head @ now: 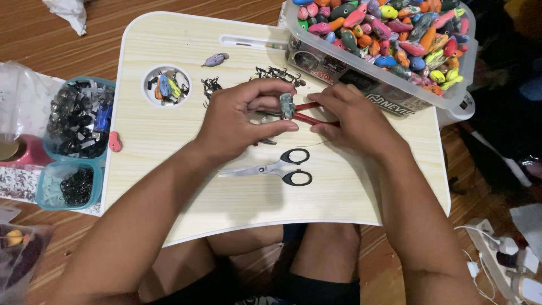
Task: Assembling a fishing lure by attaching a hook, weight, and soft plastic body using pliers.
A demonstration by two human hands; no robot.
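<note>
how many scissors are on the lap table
1: black-handled scissors lie on the lap table, just below the left hand and right hand; none else visible.

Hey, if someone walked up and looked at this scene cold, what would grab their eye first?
Most likely the clear plastic bin at the far right of the lap desk, heaped with brightly coloured fishing lures. Next, at the desk's centre, the left hand pinches a grey-green lure while the right hand works red-handled pliers against it. Black-handled scissors lie just in front of the hands.
</note>
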